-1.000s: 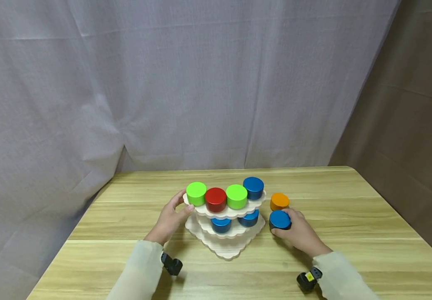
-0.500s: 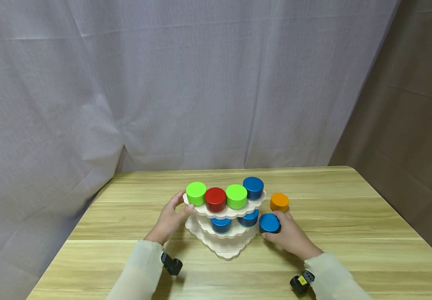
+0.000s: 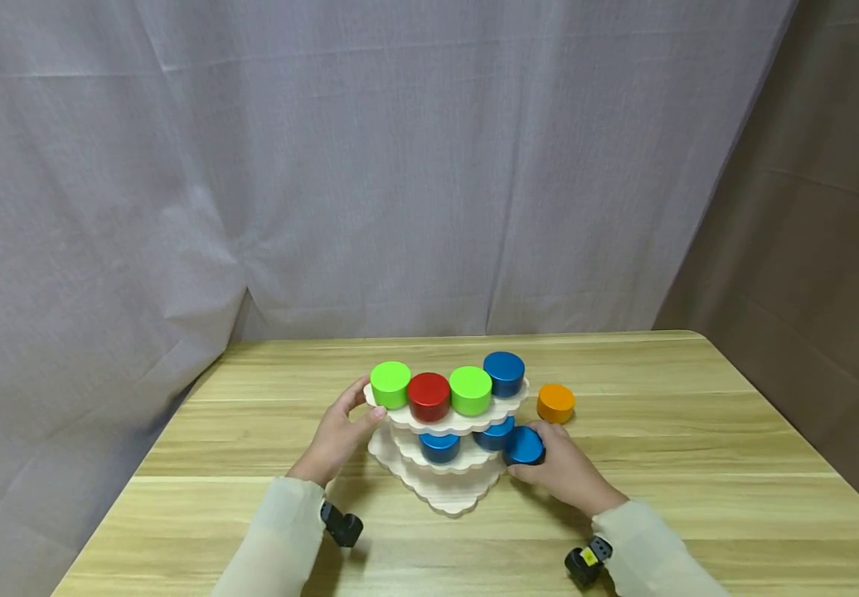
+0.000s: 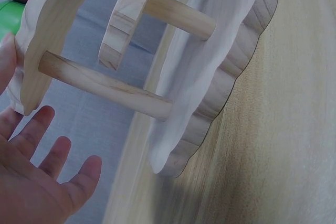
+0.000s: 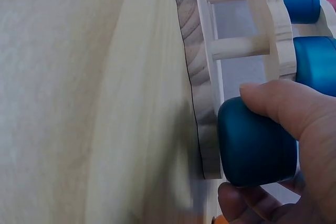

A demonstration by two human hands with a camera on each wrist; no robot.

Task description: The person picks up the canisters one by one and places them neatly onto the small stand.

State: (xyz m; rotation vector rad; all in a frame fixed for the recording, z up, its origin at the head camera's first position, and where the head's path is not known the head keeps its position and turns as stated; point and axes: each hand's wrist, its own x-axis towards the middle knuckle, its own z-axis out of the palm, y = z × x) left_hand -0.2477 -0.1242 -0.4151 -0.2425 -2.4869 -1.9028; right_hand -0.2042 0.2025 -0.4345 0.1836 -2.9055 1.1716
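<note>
A three-tier wooden stand (image 3: pixel 448 496) with scalloped edges stands mid-table. My left hand (image 3: pixel 336 438) holds the left corner of its top tier, thumb on the upper face; the other fingers spread beside it in the left wrist view. In my right hand (image 3: pixel 567 471) is a round blue tin (image 5: pixel 257 142), gripped between thumb and fingers at the right corner of the bottom tier. Whether the tin touches that tier I cannot tell. Along the top tier sit a green tin (image 3: pixel 390 385), a red tin (image 3: pixel 429 398), another green tin (image 3: pixel 470 391) and a blue tin (image 3: pixel 504 375).
Two more blue tins stand on the middle tier, one at its front (image 3: pixel 440 448) and one farther right. An orange tin (image 3: pixel 555 403) is on the table (image 3: pixel 698 464) behind my right hand. A grey curtain (image 3: pixel 370 182) hangs beyond the table's back edge.
My right hand has carried the blue tin leftward, from beside the stand to the bottom tier's right corner. The left hand and the stand stay put.
</note>
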